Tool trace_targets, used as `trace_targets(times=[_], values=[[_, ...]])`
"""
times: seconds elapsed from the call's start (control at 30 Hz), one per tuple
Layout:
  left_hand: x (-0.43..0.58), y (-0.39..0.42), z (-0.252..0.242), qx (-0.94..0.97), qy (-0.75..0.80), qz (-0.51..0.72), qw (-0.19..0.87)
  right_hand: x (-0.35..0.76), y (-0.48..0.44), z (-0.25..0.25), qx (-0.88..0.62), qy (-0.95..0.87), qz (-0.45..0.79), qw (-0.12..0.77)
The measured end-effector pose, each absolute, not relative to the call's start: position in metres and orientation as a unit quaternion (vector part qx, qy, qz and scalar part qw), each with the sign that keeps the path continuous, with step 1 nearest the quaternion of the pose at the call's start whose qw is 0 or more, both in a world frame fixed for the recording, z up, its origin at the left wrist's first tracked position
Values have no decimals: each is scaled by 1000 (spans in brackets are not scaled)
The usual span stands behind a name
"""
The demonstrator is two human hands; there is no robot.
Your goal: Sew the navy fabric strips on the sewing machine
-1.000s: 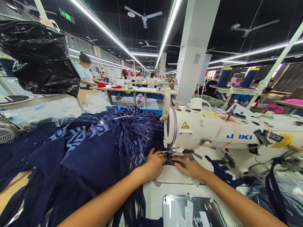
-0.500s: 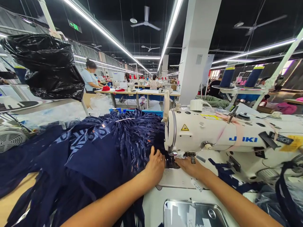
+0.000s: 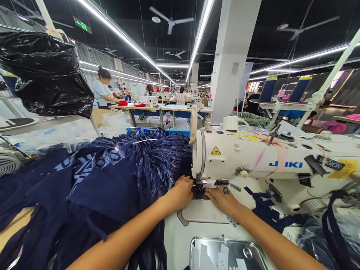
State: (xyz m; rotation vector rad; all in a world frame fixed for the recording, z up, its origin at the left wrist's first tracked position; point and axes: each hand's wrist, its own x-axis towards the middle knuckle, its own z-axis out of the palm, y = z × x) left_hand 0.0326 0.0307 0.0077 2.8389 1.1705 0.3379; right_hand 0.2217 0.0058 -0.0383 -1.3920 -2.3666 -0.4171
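Observation:
My left hand (image 3: 182, 192) is closed at the left of the needle area of a white sewing machine (image 3: 225, 153), its curled fingers on the edge of navy fabric (image 3: 112, 187). My right hand (image 3: 222, 198) lies on the other side of the presser foot (image 3: 200, 190), fingers together and pointing at it. What its fingertips pinch is hidden and small. Between the hands, under the foot, is a dark patch; I cannot tell cloth from plate there. The navy fabric, with light blue lettering, is heaped left of the machine.
A metal tray (image 3: 227, 255) with white labels sits before the machine. Navy strips (image 3: 264, 210) lie at the right. Two navy thread cones (image 3: 267, 90) stand behind. A black plastic bag (image 3: 47, 75) covers something at the left. A person (image 3: 102, 88) works further back.
My left hand's raised fingers have come down and curled beside the needle area. My right hand stays close to the presser foot. The whole view has shifted slightly.

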Motion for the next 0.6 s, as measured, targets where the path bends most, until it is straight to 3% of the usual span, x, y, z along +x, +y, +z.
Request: trace_targets(times=[0.6], values=[[32, 37, 0, 905, 388, 163, 63, 214, 1, -35, -521, -825, -113, 186]])
